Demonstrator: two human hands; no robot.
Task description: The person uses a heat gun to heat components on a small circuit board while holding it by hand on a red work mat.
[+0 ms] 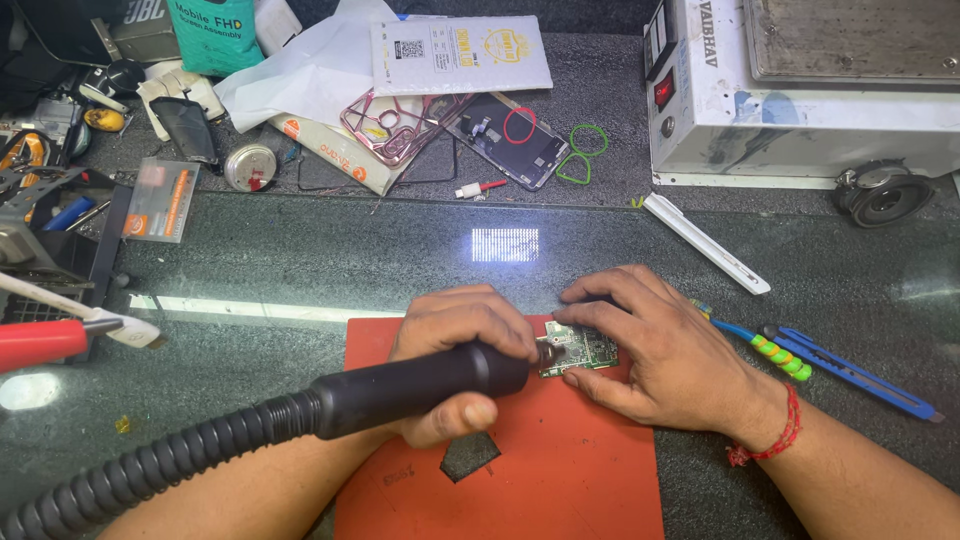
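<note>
Bright overhead light, lamp glare (505, 244) on glossy countertop (300, 250), sharp focus

Prob. phone repair shop: circuit board (580, 350), hot-air tool (400, 385), opened phone (508, 140).

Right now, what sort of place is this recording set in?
Most likely a phone repair bench. The left hand holds a black hose-fed heat tool at a small green circuit board steadied by the right hand on an orange mat; an opened phone lies behind.
</note>
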